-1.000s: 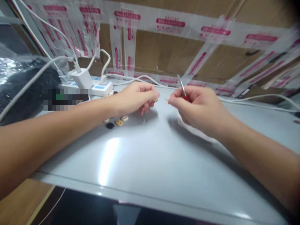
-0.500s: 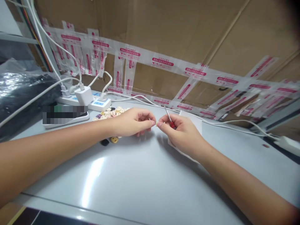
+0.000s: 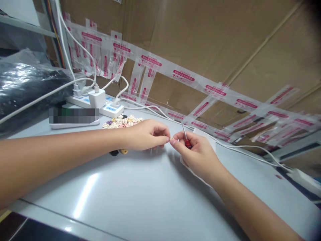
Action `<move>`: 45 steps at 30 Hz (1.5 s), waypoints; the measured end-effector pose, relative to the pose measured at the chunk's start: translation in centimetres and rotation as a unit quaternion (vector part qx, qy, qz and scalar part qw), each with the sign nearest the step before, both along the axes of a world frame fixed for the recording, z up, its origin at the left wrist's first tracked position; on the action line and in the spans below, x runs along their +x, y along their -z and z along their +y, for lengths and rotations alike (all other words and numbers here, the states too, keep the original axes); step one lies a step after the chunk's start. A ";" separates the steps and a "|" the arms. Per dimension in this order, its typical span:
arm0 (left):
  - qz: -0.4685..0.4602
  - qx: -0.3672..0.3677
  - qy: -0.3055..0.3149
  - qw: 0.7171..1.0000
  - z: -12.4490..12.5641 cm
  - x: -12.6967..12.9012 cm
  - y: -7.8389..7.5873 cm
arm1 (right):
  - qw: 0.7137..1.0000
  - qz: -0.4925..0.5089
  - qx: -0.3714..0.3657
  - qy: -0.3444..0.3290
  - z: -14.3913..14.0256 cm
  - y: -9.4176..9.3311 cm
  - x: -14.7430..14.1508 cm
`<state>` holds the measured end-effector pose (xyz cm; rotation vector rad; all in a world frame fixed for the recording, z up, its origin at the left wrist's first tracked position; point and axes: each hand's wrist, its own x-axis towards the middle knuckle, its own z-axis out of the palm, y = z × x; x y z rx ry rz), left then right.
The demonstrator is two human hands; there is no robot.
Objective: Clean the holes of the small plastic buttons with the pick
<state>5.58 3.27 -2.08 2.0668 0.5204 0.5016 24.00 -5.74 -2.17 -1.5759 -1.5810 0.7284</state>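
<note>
My left hand (image 3: pixel 147 135) is closed in a pinch, thumb against forefinger, beside the pile of small pieces. Its fingertips meet those of my right hand (image 3: pixel 198 149) at a tiny pale yellowish bit (image 3: pixel 171 138), too small to name. My right hand is also closed, with a small screwdriver (image 3: pixel 187 143) tucked in its fingers, red handle low and thin metal shaft pointing up. Under my left wrist and behind it lie several small cream, yellow, pink, purple and black pieces (image 3: pixel 130 120), some with holes. A white sheet (image 3: pixel 204 135) lies beneath my right hand.
A white power strip (image 3: pixel 112 109) with a plugged-in adapter (image 3: pixel 97 98) stands at the back left. A blurred-out device (image 3: pixel 74 117) lies before it. White cables (image 3: pixel 155 108) run along the taped cardboard (image 3: pixel 160 87). Dark plastic-wrapped goods (image 3: pixel 30 83) sit at far left.
The camera view has tilted and shifted a little. Both hands keep their pinch with the fingertips together, and the screwdriver stays in my right hand.
</note>
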 end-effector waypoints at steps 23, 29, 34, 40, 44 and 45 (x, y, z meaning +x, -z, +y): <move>0.039 0.167 -0.027 0.985 0.0 -0.5 -0.5 | 0.998 -0.059 -0.025 -0.003 -0.2 -0.2 -0.5; 0.040 0.163 -0.026 0.985 -0.1 -0.4 -0.5 | 0.999 -0.050 -0.008 -0.004 -0.2 -0.2 -0.6; 0.045 0.135 -0.026 0.989 -0.3 -0.4 -0.9 | 0.998 -0.058 0.002 -0.009 -0.2 -0.1 -0.6; 0.043 0.113 -0.031 0.992 -0.4 -0.3 -1.1 | 0.994 -0.096 0.042 -0.002 -0.4 -0.2 -0.9; 0.047 0.077 -0.036 0.995 -0.5 -0.2 -1.2 | 0.990 -0.122 0.066 0.010 -0.6 -0.2 -1.0; 0.048 0.070 -0.035 0.996 -0.5 -0.2 -1.2 | 0.989 -0.128 0.071 0.011 -0.6 -0.2 -1.0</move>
